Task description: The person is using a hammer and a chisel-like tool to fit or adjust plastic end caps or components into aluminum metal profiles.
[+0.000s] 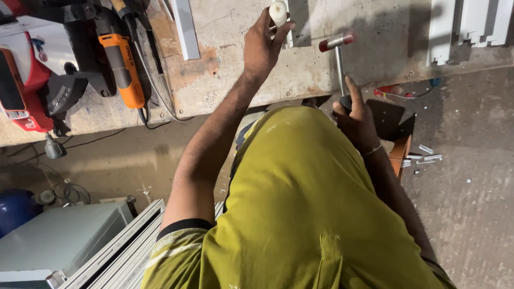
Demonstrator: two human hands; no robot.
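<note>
Mallet (339, 59) gripped upright in right hand (356, 120); left hand (263, 45), arm outstretched, pinches white cylinder (278, 13).

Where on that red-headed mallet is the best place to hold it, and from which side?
Grip the mallet low on its dark handle end, where the right hand already wraps it. The thin metal shaft runs from there up to the red head over the workbench, so coming from the near bench edge keeps the head free. The left hand holds a white cylindrical piece beside it.
</note>
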